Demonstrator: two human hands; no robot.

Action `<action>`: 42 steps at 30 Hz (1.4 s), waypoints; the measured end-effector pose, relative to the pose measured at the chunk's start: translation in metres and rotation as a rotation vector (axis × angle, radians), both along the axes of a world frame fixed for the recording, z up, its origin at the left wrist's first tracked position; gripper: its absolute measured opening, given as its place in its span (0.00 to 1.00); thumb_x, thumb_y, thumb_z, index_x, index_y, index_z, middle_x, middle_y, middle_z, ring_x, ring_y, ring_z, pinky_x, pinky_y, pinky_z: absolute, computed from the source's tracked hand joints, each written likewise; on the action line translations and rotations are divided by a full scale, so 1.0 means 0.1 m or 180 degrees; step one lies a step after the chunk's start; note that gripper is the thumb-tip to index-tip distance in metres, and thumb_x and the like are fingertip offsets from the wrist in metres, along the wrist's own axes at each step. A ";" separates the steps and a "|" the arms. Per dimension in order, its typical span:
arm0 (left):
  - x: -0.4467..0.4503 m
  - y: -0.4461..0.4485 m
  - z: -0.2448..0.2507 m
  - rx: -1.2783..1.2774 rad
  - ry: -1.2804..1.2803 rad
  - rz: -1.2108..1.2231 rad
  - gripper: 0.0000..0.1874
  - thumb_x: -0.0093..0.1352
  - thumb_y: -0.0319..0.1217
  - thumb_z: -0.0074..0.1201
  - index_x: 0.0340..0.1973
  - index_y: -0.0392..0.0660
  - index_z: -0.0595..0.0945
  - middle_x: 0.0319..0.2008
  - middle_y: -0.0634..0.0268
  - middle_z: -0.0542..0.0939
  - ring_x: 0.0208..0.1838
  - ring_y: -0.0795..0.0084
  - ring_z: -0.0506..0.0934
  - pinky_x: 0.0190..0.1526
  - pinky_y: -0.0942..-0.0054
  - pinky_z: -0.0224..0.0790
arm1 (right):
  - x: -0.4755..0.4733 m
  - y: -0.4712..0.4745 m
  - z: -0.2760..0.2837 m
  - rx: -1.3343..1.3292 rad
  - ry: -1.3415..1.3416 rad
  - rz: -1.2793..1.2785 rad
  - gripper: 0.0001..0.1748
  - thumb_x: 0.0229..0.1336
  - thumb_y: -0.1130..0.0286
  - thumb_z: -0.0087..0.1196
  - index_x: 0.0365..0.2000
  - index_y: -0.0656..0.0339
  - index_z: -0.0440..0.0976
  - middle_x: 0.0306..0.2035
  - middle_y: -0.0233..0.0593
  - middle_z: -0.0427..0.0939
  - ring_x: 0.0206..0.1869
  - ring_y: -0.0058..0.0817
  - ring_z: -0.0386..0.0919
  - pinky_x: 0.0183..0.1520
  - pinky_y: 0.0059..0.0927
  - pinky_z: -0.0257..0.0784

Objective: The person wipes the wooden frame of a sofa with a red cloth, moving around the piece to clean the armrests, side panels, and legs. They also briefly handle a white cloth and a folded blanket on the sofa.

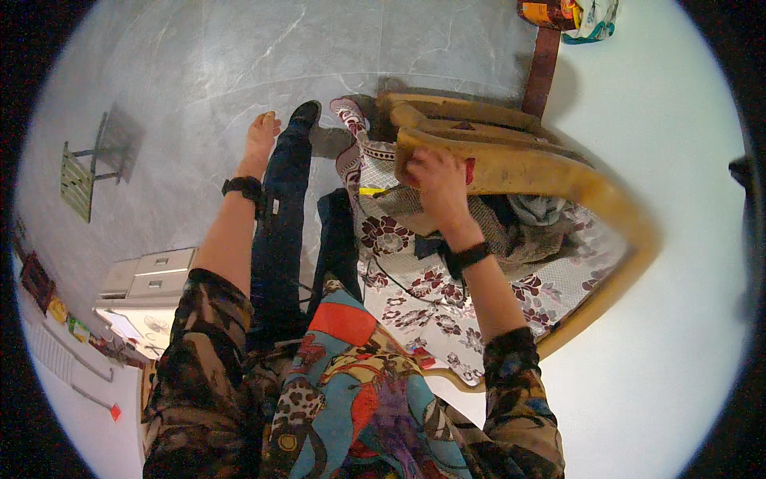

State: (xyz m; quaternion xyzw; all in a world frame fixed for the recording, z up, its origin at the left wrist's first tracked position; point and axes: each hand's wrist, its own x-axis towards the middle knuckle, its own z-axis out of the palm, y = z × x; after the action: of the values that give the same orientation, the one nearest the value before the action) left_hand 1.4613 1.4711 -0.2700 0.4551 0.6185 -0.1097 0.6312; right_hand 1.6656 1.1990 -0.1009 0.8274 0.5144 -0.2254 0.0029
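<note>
My right hand (440, 185) lies on the curved front end of a wooden armrest (520, 167), its fingers bent over the wood; a small red thing shows beside the fingers, and I cannot tell whether I hold it. My left hand (262, 132) is in the air beside my dark trouser leg (280, 209), fingers a little bent, with nothing seen in it. A seat with a floral cover (419, 299) is under my right forearm. On the cover lies a heap of brown textured cloth (497, 233) with grey cloth near the armrest. A thin dark cord runs over the cover.
A small green slatted stool (78, 182) stands on the grey tiled floor at the left. Drawers (158, 272) are at the lower left. A second wooden armrest (473, 117) adjoins the first. Packages (550, 12) lie at the top right, and a pale wall runs along the right.
</note>
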 end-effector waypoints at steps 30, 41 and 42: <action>-1.71 2.23 0.19 0.0771 0.0350 -0.1090 0.18 0.66 0.39 0.50 0.51 0.53 0.73 0.38 0.75 0.78 0.35 0.81 0.72 0.34 0.78 0.61 | -0.25 -0.63 -0.36 -0.0011 -0.0515 -0.3683 0.26 0.57 0.70 0.41 0.56 0.69 0.63 0.65 0.53 0.53 0.67 0.55 0.46 0.68 0.56 0.38; -1.66 2.11 0.73 0.1056 0.0113 -0.2343 0.18 0.70 0.35 0.43 0.53 0.40 0.72 0.46 0.67 0.76 0.46 0.76 0.73 0.45 0.78 0.65 | -1.22 0.26 -0.51 0.0204 0.1030 -0.2777 0.32 0.47 0.77 0.52 0.56 0.64 0.62 0.60 0.60 0.59 0.62 0.54 0.57 0.62 0.41 0.59; -1.64 2.11 0.82 0.0751 -0.0031 -0.1452 0.17 0.70 0.32 0.43 0.53 0.42 0.72 0.45 0.67 0.76 0.45 0.75 0.73 0.46 0.77 0.65 | -1.21 0.32 -0.50 0.0627 0.1123 -0.2754 0.31 0.47 0.77 0.52 0.55 0.64 0.63 0.58 0.59 0.61 0.60 0.53 0.60 0.60 0.42 0.60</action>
State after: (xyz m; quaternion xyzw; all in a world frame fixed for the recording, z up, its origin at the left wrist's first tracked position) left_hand 1.2971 1.6817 -0.1877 0.6538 0.5053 -0.1741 0.5356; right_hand 1.5441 1.2306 -0.1510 0.9111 0.1342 -0.2931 -0.2570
